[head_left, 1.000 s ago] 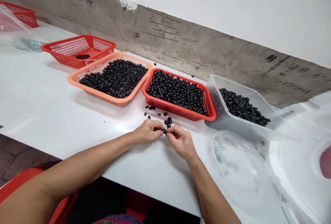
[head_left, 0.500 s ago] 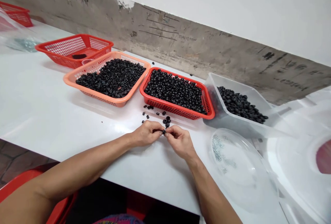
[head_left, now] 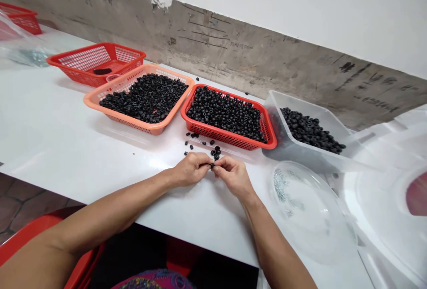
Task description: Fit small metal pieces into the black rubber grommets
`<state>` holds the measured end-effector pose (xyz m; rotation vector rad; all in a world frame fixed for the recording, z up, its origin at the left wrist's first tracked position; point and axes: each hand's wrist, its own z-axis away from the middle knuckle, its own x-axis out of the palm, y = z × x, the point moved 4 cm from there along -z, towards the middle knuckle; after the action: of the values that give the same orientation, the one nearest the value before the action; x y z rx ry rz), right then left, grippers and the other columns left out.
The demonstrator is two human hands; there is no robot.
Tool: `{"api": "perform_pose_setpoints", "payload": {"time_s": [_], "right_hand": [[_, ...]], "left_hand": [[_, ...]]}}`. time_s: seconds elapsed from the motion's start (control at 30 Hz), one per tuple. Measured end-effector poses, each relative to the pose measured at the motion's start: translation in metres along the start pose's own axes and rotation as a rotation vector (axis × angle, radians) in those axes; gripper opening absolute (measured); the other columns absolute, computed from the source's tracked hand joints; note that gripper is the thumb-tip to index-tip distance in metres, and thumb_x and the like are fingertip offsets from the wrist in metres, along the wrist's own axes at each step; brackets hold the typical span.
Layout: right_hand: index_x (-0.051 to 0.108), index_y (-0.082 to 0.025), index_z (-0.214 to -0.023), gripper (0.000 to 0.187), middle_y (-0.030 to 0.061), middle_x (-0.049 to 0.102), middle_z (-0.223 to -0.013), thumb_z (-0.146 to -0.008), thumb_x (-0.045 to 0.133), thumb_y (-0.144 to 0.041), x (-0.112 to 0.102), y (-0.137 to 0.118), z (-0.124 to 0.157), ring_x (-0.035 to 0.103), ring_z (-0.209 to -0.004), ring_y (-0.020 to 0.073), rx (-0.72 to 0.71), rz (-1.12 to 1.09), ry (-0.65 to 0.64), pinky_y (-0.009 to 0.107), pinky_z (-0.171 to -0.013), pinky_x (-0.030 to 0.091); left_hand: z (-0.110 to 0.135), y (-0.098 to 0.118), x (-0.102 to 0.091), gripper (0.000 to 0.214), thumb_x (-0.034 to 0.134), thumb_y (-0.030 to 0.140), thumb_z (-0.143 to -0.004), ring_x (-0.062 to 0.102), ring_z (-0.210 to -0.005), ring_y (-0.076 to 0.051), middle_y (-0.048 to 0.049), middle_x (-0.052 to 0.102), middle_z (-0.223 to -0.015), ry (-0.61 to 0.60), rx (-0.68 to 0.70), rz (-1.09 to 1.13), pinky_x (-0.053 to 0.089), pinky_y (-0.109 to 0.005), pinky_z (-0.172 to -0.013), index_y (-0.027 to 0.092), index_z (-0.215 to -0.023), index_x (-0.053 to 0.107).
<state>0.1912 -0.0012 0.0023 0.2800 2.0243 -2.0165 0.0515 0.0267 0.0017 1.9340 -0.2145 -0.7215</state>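
Observation:
A small black part, ring-like or bead-like and mostly covered by fingertips, is pinched between my two hands just above the white table. My left hand grips it from the left with thumb and forefinger. From the right, the thumb and forefinger of my right hand close on the same part. Several loose black rings lie just beyond my fingertips. Behind them stands a red basket full of black rings, with an orange basket of smaller black pieces to its left.
At the right, a clear plastic bin holds black rings. Nearer me, a round clear lid carries tiny clear beads, beside a large white tub-like object. Another red basket stands at the back left, below the grey wall.
The view has shifted slightly. Both hands stay together at the same spot, still pinching the small black part, with only slight finger movement.

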Motion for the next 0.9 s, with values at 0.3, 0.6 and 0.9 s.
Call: {"api": "perform_pose_setpoints", "payload": {"time_s": [0.3, 0.6, 0.9], "right_hand": [[0.062, -0.017, -0.067, 0.009, -0.0015, 0.058, -0.057, -0.070, 0.064, -0.026, -0.001, 0.002, -0.002, 0.051, -0.053, 0.0114, -0.061, -0.037, 0.089, 0.024, -0.052, 0.040], [0.067, -0.014, -0.090, 0.032, 0.0038, 0.067, -0.076, -0.066, 0.076, -0.033, 0.001, 0.018, -0.008, 0.062, -0.067, 0.0131, 0.142, -0.594, -0.362, 0.025, -0.062, 0.050], [0.064, -0.018, -0.111, 0.043, 0.0070, 0.064, -0.104, -0.072, 0.071, -0.033, 0.009, 0.012, -0.007, 0.061, -0.090, 0.0168, 0.028, -0.652, -0.401, 0.028, -0.076, 0.051]], "left_hand": [[-0.001, -0.008, 0.006, 0.016, 0.049, 0.014, -0.075, 0.052, -0.062, -0.011, -0.0014, 0.061, -0.069, 0.071, -0.166, 0.223, 0.041, -0.022, -0.060, 0.012, -0.080, 0.064], [0.000, 0.005, 0.005, 0.019, 0.049, 0.014, -0.080, 0.052, -0.084, -0.015, -0.0052, 0.054, -0.085, 0.076, 0.071, 0.157, 0.043, -0.030, -0.080, 0.014, -0.088, 0.066], [0.000, -0.003, 0.004, 0.020, 0.054, 0.016, -0.078, 0.049, -0.097, -0.018, -0.0069, 0.050, -0.099, 0.166, 0.085, 0.159, 0.044, -0.032, -0.084, 0.019, -0.094, 0.066]]}}
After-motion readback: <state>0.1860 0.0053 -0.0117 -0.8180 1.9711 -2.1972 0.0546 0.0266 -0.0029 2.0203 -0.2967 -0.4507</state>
